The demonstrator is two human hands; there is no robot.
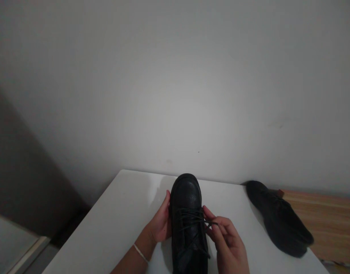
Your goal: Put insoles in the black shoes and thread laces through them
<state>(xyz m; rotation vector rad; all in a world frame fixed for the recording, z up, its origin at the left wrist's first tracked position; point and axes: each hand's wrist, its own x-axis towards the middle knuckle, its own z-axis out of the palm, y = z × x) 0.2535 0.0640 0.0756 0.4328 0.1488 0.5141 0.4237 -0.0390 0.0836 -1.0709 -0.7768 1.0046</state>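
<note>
A black lace-up shoe (188,192) points toe-away on the white table, in the lower middle of the head view; its heel runs out of the frame. My left hand (161,222) grips the shoe's left side, thumb up along the edge and the other fingers hidden behind it. On the opposite side, my right hand (228,238) pinches a dark shoelace (212,222) between thumb and fingers. The lace stretches from the right-hand eyelets to those fingertips. More lacing crosses the tongue, and a loose end hangs lower on the right.
A second black shoe (277,217) lies at the table's right edge. Beyond it is a wood-grain surface (320,220). The white table (106,217) meets a pale wall (175,95) at the back. A light-coloured panel edge (29,255) shows at the lower left.
</note>
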